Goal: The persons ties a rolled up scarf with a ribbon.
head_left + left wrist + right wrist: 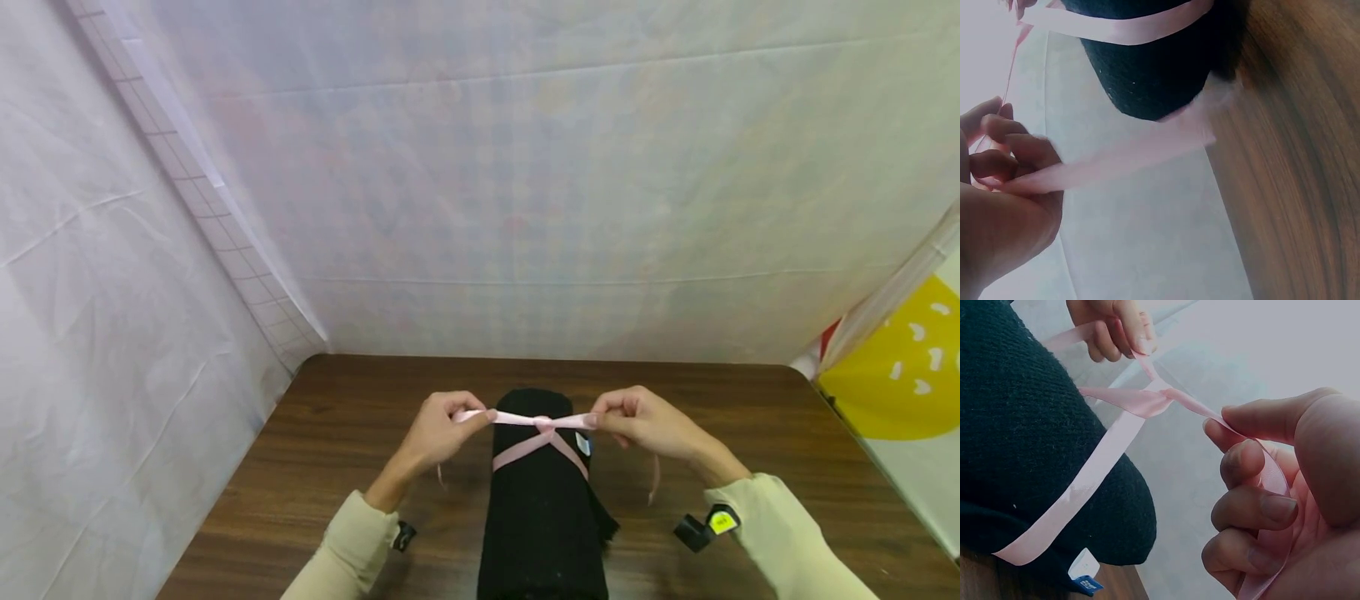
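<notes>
A rolled black knitted cloth [536, 525] lies lengthwise on the wooden table, a small white and blue label [1085, 570] at its side. Round its far part runs a pink ribbon [521, 451], crossed in a knot on top. My left hand [442, 429] pinches one end, pulled out to the left, and its loose tail [1110, 164] hangs down in the left wrist view. On the other side my right hand [645, 421] pinches the second end between thumb and forefinger, the tail running through its curled fingers. Between both hands the ribbon is stretched above the roll.
The brown wooden table [300, 483] ends at a white cloth wall [525, 208] behind, with another white sheet [90, 292] at the left. At the right edge hangs a yellow patterned piece [900, 375]. Black straps [697, 532] dangle by the wrists.
</notes>
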The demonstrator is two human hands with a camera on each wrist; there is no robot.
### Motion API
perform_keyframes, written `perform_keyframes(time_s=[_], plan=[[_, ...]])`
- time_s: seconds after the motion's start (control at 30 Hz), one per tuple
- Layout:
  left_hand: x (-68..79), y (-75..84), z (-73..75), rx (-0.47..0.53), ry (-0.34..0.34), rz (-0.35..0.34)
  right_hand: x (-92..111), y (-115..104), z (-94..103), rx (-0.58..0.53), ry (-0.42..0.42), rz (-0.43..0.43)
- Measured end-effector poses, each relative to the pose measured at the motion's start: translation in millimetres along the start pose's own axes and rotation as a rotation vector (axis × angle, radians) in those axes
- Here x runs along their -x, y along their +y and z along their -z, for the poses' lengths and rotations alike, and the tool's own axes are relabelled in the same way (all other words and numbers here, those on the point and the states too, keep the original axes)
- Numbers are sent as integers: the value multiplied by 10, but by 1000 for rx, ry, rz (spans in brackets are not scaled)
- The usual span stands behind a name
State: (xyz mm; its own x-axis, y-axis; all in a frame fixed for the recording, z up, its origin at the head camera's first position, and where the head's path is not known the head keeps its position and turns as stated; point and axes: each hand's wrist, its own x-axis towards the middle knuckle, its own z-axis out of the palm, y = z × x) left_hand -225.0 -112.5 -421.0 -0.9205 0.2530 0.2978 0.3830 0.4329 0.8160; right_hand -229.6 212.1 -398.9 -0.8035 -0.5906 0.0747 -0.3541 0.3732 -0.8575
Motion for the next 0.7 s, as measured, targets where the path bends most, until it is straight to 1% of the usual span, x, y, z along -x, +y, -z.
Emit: perform_keyframes(time_s=[0.17,0.4,0.7], plan=[[16,-3,19,4,-2,18,12,3,10,10,13,-12],[27,-34,60,-9,7,4,31,26,22,9,34,-57],[57,-73,120,-19,6,27,75,89,52,9,38,-40]])
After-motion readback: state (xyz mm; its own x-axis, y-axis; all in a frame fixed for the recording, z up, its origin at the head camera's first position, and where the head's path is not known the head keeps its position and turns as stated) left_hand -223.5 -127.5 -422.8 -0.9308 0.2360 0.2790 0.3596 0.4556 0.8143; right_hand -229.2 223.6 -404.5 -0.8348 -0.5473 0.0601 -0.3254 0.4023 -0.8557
